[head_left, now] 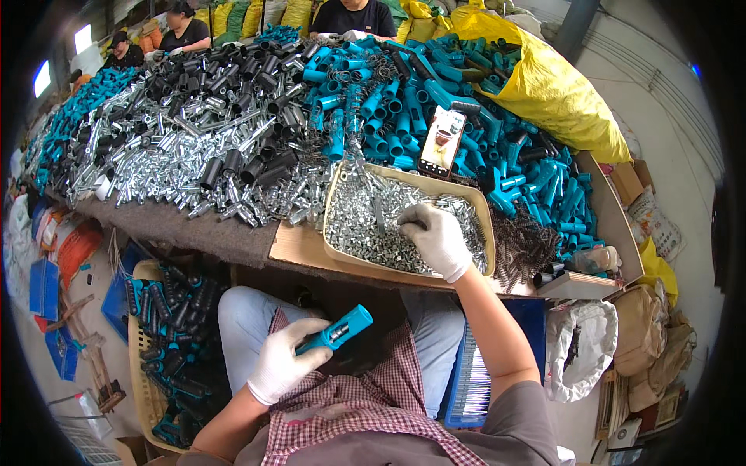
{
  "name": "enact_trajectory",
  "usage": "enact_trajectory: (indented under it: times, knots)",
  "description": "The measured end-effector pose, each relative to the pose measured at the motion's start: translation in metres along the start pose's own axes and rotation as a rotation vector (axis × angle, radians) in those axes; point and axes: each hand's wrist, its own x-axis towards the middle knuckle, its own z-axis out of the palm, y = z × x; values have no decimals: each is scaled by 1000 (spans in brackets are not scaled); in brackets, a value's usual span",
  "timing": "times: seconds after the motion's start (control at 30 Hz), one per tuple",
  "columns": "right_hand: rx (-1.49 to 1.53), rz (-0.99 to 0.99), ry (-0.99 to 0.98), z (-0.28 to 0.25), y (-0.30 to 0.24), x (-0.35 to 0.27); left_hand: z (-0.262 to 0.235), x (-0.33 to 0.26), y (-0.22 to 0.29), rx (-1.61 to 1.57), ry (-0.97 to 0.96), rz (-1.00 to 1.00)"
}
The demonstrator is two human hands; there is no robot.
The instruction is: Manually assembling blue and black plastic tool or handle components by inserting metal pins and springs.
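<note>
My left hand, in a white glove, grips a teal plastic tube above my lap. A black piece shows in the tube's side opening. My right hand, also gloved, is over a cream tray with its fingers bent together at the small silver metal parts inside. Whatever those fingertips pinch is too small or hidden to make out. Behind the tray lies a heap of teal plastic tubes. Dark springs are piled at the tray's right.
A phone leans behind the tray. Silver metal tubes and black sleeves cover the table's left. A yellow basket of black-and-teal pieces stands left of my legs, a blue crate right. Other people sit across the table.
</note>
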Motion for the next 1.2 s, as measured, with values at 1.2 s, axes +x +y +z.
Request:
enact_trajectory:
  times: [1.2]
  knots:
    - [-883, -34, 214, -36, 55, 68, -9, 9, 1, -865, -200, -240]
